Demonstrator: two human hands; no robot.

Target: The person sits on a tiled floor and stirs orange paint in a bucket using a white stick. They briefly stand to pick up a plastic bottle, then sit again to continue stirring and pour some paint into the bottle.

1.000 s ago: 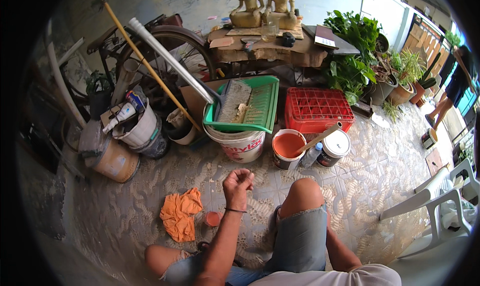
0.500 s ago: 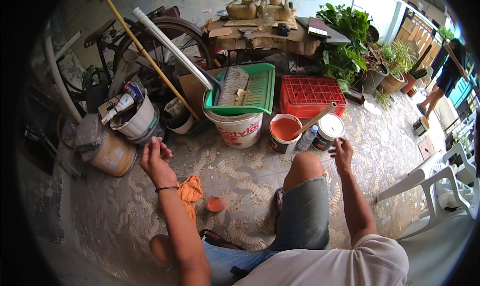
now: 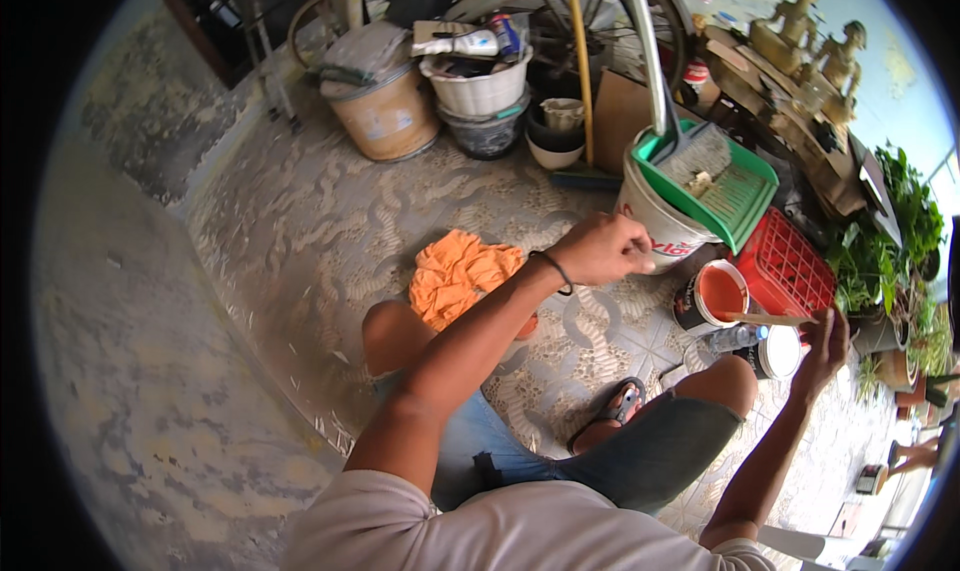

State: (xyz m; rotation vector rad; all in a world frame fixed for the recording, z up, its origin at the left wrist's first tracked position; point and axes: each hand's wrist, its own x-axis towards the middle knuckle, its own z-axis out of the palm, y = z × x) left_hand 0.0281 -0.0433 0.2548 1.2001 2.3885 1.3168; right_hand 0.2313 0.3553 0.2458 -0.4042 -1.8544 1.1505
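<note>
My left hand, a dark band at its wrist, hovers in front of the white bucket. Its fingers are curled in, and nothing shows in them. On the right, my right hand has its fingers closed at the upper end of a wooden stick. The stick's other end leans in an open pot of orange paint. Next to that pot are a clear plastic bottle and a pot with a white lid. An orange cloth lies on the floor, left of my left forearm.
A green dustpan sits on the white bucket, beside a red crate. Along the back stand a brown drum, a white tub of odds and ends, and a bicycle. Potted plants are at the right, a rough wall at the left.
The view has turned to the left. My right hand has come up to the stick's end. My left hand has moved rightward from near the tubs to the white bucket.
</note>
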